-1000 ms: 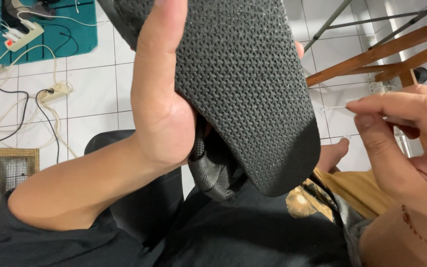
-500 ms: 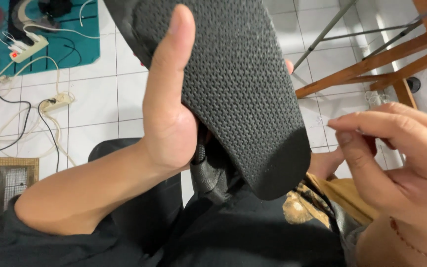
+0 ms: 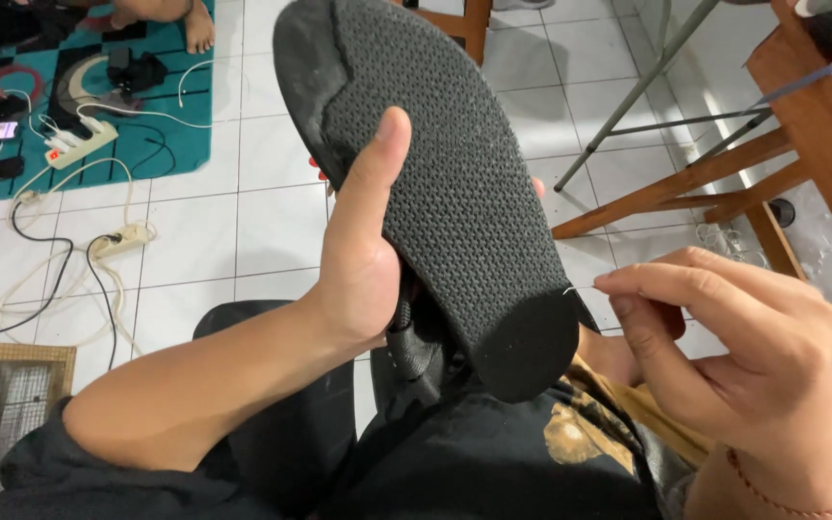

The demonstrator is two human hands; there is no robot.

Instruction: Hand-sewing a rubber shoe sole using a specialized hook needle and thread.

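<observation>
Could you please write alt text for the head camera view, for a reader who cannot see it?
Seen from above, a person's left hand holds up a black sandal, its textured sole facing the camera, while the right hand pinches a thin needle or thread at the heel edge. Behind lie white floor tiles, cables and a teal rug.

Left hand's fingers behind the sandal — needle barely discernible.
</observation>
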